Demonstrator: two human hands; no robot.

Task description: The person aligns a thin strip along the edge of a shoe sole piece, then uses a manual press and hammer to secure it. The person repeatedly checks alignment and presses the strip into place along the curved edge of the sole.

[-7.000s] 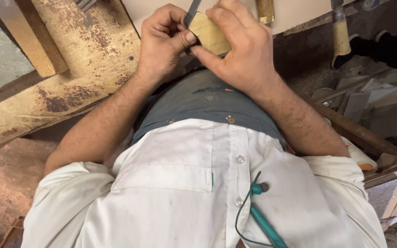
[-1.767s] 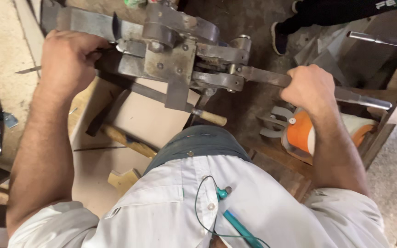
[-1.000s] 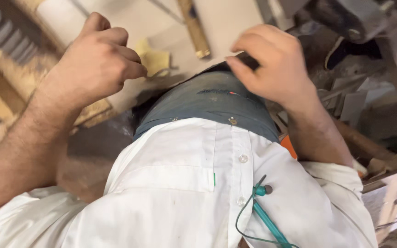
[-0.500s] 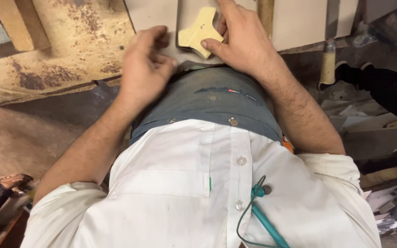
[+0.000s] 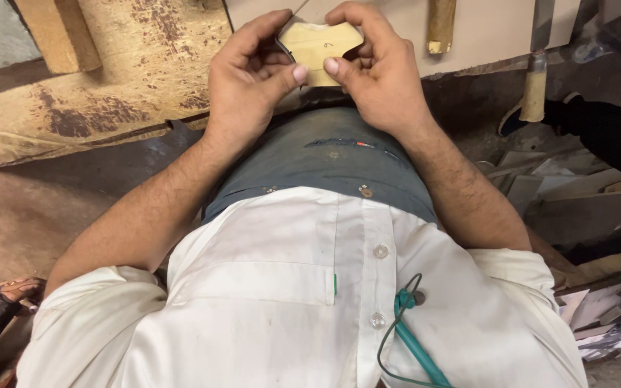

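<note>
Left hand [image 5: 249,82] and right hand [image 5: 379,75] raised together, fingers pinching.

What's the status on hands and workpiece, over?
Left hand and right hand both pinch the small tan cut-out piece. Held over the lap. Nothing in the way.

A rust-stained wooden beam [image 5: 109,93] crosses a dusty brown floor [image 5: 30,215], with scrap boards [image 5: 576,201] piled alongside.

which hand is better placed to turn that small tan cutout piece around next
Probably the right hand: its fingers wrap the cutout piece's top and side. The left hand only pinches its left edge.
</note>
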